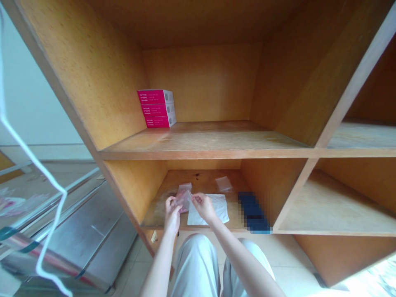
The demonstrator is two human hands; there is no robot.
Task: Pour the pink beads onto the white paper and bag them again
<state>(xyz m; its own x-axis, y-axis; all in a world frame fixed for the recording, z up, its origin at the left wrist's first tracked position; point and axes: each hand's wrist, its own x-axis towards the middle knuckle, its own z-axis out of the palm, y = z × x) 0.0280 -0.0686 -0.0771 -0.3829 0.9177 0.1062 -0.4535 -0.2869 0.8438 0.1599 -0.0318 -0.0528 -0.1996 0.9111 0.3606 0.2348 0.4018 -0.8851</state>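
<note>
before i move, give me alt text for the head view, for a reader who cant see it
A left hand and right hand hold a small clear bag over a low shelf, beside a white sheet. Three pink boxes sit stacked on the shelf above.

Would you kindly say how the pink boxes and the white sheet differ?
The pink boxes are stacked three high, while the white sheet lies flat. The boxes bear print; the sheet looks plain. The boxes sit on the upper shelf, the sheet on the lower shelf. Both are in the cabinet.
</note>
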